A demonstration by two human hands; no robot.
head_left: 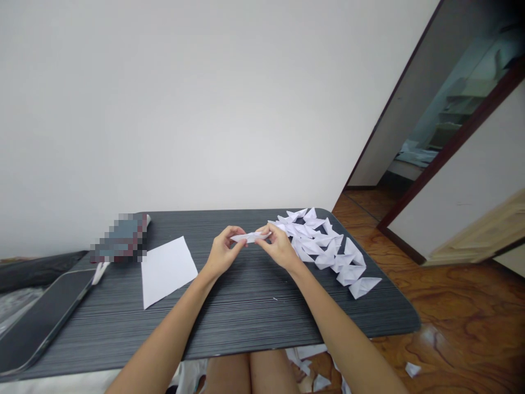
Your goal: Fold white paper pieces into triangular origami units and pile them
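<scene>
A small folded white paper piece [251, 237], long and narrow with pointed ends, is held level above the middle of the dark table. My left hand [225, 249] pinches its left end between thumb and fingers. At the other end, my right hand [279, 244] grips it the same way. Just beyond my right hand lies a heap of folded paper boats [324, 241], several of them overlapping. To the left of my left hand, a flat white sheet of paper [168, 272] rests on the table.
The black wood-grain table [250, 317] stands against a white wall. A blurred-out box-like item [123, 238] and a dark tablet-like slab [45, 317] are at its left. Paper scraps [320, 382] lie on the floor below, with another scrap [412, 369] at right.
</scene>
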